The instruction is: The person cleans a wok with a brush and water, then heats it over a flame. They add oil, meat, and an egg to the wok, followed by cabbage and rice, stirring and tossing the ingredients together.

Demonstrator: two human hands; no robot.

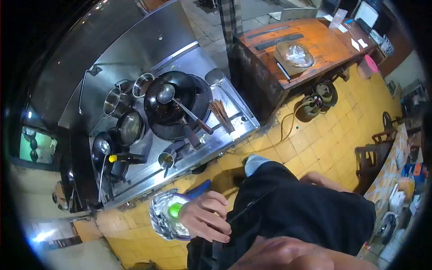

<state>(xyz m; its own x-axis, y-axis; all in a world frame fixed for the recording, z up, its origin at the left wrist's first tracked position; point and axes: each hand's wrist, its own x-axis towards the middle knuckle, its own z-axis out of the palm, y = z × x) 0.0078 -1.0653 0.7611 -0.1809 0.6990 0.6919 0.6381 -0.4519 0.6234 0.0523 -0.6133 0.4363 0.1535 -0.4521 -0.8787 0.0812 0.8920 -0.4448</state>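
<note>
One blue-edged container point(196, 190) is being seen near the front edge of the steel counter point(148, 182), towards its left end, with white contents and a green item point(175, 209) being shown inside patterned wrapping point(159, 213). The green item is being partly covered by the left hand point(204, 218), whose fingers are being curled; whether it is being gripped cannot be told. On the counter, a ladle point(166, 93) is being supported by the dark wok point(157, 110), set down and untouched; no finished or unfinished portion is being revealed. The right forearm point(326, 181) is being partly hidden by dark clothing point(310, 211), so the right hand's state cannot be told. The container's underside is being concealed too.
</note>
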